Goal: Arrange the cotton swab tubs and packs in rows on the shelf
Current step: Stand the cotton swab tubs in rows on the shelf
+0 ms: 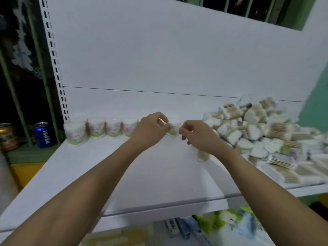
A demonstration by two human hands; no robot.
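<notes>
A row of several cotton swab tubs [96,127] with white, purple and green labels stands along the back of the white shelf [142,174]. My left hand [150,129] has curled fingers and pinches the left side of the last tub in the row [174,127]. My right hand [197,134] is just right of that tub, fingers loosely curled, fingertips at its side, holding nothing. Another tub [202,157] stands alone under my right wrist. A loose pile of cotton swab packs [262,132] covers the shelf's right part.
A perforated upright [55,59] bounds the shelf at the left. A blue Pepsi can [43,134] and a second can [7,136] stand on a ledge beyond it. Packaged goods [227,222] lie on the lower shelf below the front edge.
</notes>
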